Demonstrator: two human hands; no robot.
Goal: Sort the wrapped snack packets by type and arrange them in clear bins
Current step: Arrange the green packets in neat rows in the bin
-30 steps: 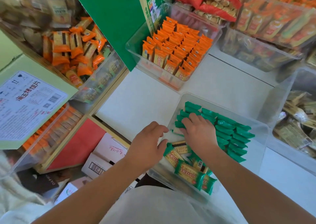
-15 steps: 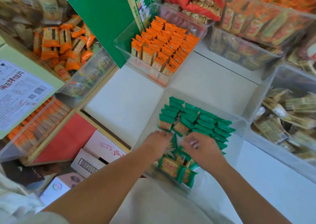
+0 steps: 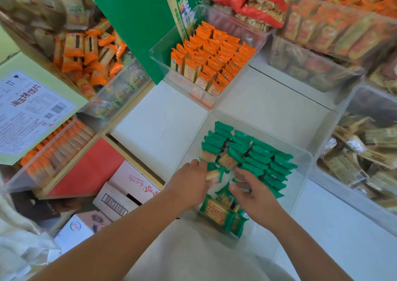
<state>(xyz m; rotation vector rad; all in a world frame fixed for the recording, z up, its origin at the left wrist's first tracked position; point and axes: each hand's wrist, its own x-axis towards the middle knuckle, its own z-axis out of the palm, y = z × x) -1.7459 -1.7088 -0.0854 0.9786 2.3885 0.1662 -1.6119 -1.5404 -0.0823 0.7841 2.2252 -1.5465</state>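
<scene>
A clear bin (image 3: pixel 300 173) on the white shelf holds green-wrapped snack packets (image 3: pixel 260 154) standing in rows at its far side. Several loose green packets (image 3: pixel 223 214) lie flat at its near end. My left hand (image 3: pixel 189 184) is inside the bin's left part and grips one green packet (image 3: pixel 214 174) by its end. My right hand (image 3: pixel 255 197) hovers over the loose packets with its fingers curled; I cannot tell whether it holds one. A second clear bin (image 3: pixel 163 64) behind holds orange-wrapped packets (image 3: pixel 212 55) in neat rows.
More clear bins of snacks stand at the right (image 3: pixel 365 156), back right (image 3: pixel 311 66) and left (image 3: pixel 92 51). A green cardboard flap (image 3: pixel 133 18) hangs over the left. Cardboard boxes (image 3: pixel 120 192) sit on the floor below the shelf edge.
Both hands drew back from the standing rows toward the near end of the bin. My left hand has taken hold of one green packet.
</scene>
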